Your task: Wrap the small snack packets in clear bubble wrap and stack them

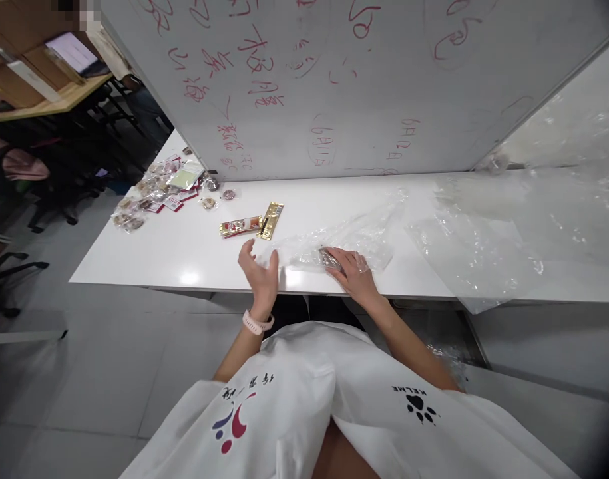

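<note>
My right hand is closed round a small dark brown, clear-wrapped item that lies in or under a crumpled clear plastic bag; which of the two I cannot tell. The bag spreads over the white table in front of me. At its left end is my left hand, fingers curved and apart with nothing gripped, a pale band on the wrist. Just beyond that hand lie a gold-and-red packet and a gold sachet, touching each other.
Several small wrapped pieces and red-edged cards are heaped at the table's left end. A whiteboard with red writing stands along the back edge. Large clear plastic sheeting covers the right side and hangs over the front edge.
</note>
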Demonstrator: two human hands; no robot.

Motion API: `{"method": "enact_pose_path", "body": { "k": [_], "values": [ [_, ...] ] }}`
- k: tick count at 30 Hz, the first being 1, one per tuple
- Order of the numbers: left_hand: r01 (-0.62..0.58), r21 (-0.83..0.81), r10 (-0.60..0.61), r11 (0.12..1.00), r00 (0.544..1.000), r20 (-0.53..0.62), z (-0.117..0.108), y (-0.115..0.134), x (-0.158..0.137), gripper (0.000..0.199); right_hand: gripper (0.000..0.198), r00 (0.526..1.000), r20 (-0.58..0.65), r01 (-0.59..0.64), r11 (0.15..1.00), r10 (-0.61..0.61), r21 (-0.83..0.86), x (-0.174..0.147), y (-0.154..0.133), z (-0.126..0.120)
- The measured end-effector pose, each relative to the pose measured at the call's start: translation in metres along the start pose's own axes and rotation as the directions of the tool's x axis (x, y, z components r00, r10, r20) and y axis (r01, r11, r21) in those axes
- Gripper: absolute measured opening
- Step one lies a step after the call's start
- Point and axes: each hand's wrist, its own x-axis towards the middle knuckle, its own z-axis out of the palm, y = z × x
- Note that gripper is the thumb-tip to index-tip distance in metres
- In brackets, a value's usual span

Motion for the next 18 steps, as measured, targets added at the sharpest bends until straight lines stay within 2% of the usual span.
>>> {"method": "enact_pose_path", "body": {
  "k": [2, 3, 5, 8, 10, 12, 15, 18],
  "values": [
    [0.251, -0.174, -0.246, 0.952, 0.968, 0.052, -0.015, -0.010, -0.014, 0.053, 0.050, 0.999, -0.034, -0.034, 0.999, 0.035, 0.023, 0.003, 0.001, 0.004],
    [0.335, -0.236, -0.316, 0.912, 0.942, 0.114, -0.018, -0.013, -0.021, 0.052, 0.050, 0.998, -0.043, -0.046, 0.998, 0.048, 0.038, 0.004, 0.002, 0.005],
    [0.358, -0.281, -0.305, 0.890, 0.927, 0.216, -0.016, -0.012, -0.034, 0.050, 0.048, 0.996, -0.055, -0.059, 0.995, 0.063, 0.081, 0.006, 0.002, 0.005],
    [0.194, -0.250, -0.125, 0.949, 0.956, 0.266, 0.001, 0.000, -0.044, 0.056, 0.046, 0.994, -0.059, -0.077, 0.978, 0.090, 0.193, 0.007, 0.004, 0.000],
    [0.164, -0.258, -0.096, 0.952, 0.962, 0.255, 0.014, 0.008, -0.046, 0.063, 0.048, 0.987, -0.034, -0.141, 0.956, 0.155, 0.258, 0.006, 0.007, -0.005],
    [0.253, -0.317, -0.179, 0.914, 0.953, 0.245, 0.024, 0.013, -0.047, 0.067, 0.051, 0.963, -0.027, -0.248, 0.925, 0.266, 0.287, 0.005, 0.011, -0.010],
    [0.453, -0.359, -0.349, 0.816, 0.881, 0.318, 0.036, 0.015, -0.052, 0.060, 0.053, 0.909, -0.077, -0.368, 0.876, 0.409, 0.311, 0.007, 0.017, -0.012],
    [0.533, -0.315, -0.366, 0.785, 0.810, 0.458, 0.054, 0.021, -0.054, 0.050, 0.050, 0.905, -0.078, -0.380, 0.875, 0.419, 0.300, 0.011, 0.021, -0.010]
  ]
}}
